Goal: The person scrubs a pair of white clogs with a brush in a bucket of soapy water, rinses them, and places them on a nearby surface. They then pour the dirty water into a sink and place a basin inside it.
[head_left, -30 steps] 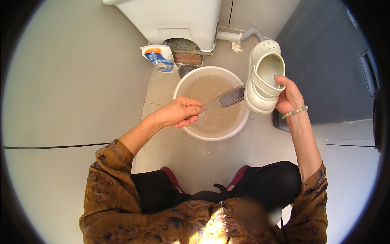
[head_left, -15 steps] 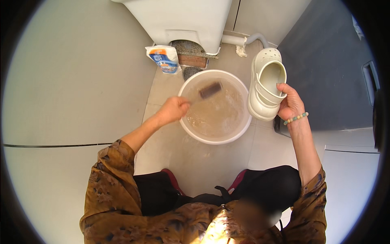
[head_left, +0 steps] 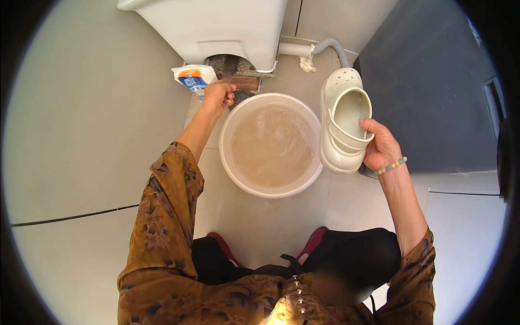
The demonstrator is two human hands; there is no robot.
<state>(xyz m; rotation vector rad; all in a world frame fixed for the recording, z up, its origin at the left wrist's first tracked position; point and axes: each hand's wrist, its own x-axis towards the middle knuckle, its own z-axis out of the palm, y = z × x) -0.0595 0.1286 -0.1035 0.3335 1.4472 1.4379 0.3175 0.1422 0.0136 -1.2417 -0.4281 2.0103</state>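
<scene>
My left hand (head_left: 218, 96) is closed round the handle of a scrubbing brush (head_left: 229, 67), reaching to the far left past the basin. The brush's dark head lies over the brick and stone below the white fixture. With its thumb inside the opening, my right hand (head_left: 382, 146) grips a pale cream clog (head_left: 337, 142) by the heel end. The clog is held up beside the right rim of a white basin (head_left: 271, 194), its holed toe pointing away from me. Cloudy brownish water (head_left: 271, 146) fills part of the basin.
A white, orange and blue packet (head_left: 193, 79) stands beside my left hand. Behind the basin is a white fixture (head_left: 238, 27) raised on brick and stone blocks (head_left: 248, 83). A grey pipe (head_left: 331, 43) runs along the wall; a dark grey cabinet (head_left: 433, 103) stands at right.
My left hand has carried the brush from above the water to the blocks at the far left. The clog stays in my right hand at the basin's right. The whole view has shifted slightly.
</scene>
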